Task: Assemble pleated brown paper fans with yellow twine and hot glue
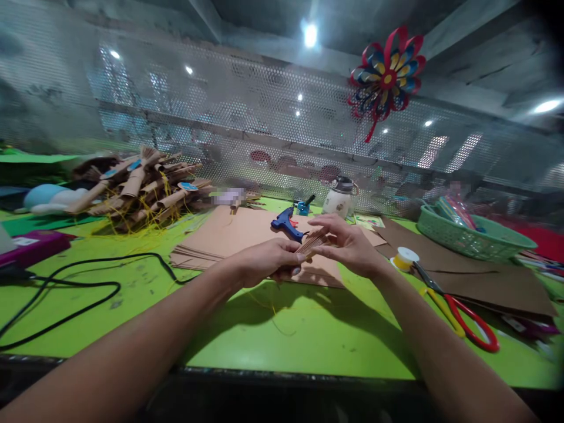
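Note:
A small piece of brown paper with narrow folds or strips (314, 241) is held over the paper stack. My left hand (268, 259) grips its near end, with the fingers closed. Curled around its far end is my right hand (350, 242), thumb below and fingers above. Beneath both hands lies a stack of brown kraft paper sheets (211, 235). On that stack, just beyond the left hand, rests a blue glue gun (285, 223). Thin yellow thread (273, 306) hangs and lies below the hands.
Left stands a pile of rolled paper pieces with yellow threads (145, 185). A black cable (118, 282) runs across the green table (308, 341). Right are a yellow thread spool (404, 258), scissors (458, 317), brown sheets (484, 276) and a green basket (473, 238). A jar (340, 197) stands behind.

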The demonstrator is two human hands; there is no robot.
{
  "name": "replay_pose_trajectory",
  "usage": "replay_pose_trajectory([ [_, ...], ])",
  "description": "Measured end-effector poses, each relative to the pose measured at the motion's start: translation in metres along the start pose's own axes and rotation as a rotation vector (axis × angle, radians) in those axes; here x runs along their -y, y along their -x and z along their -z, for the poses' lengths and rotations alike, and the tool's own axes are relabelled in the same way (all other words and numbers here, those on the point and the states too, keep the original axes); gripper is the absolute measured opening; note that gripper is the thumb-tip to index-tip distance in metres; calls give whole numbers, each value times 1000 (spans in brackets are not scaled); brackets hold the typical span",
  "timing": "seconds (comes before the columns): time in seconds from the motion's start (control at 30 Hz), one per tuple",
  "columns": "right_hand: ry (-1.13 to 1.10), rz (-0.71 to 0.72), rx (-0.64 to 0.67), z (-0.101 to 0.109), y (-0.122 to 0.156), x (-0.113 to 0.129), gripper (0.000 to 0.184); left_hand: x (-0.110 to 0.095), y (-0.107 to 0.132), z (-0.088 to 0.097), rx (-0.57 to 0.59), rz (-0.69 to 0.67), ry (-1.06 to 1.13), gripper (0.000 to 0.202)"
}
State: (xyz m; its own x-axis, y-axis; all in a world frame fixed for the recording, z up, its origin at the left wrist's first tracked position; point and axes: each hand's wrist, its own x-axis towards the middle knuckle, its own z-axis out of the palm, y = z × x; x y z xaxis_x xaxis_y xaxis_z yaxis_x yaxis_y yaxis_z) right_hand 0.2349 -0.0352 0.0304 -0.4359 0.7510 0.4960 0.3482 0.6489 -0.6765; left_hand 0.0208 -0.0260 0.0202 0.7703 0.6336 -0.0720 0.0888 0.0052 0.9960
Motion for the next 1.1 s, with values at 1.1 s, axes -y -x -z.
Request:
replay_pose_trajectory([
  [1.1,-271,-183,-169,-5,-4,-13,11,13,-14,9,-284,-205,-598,33],
])
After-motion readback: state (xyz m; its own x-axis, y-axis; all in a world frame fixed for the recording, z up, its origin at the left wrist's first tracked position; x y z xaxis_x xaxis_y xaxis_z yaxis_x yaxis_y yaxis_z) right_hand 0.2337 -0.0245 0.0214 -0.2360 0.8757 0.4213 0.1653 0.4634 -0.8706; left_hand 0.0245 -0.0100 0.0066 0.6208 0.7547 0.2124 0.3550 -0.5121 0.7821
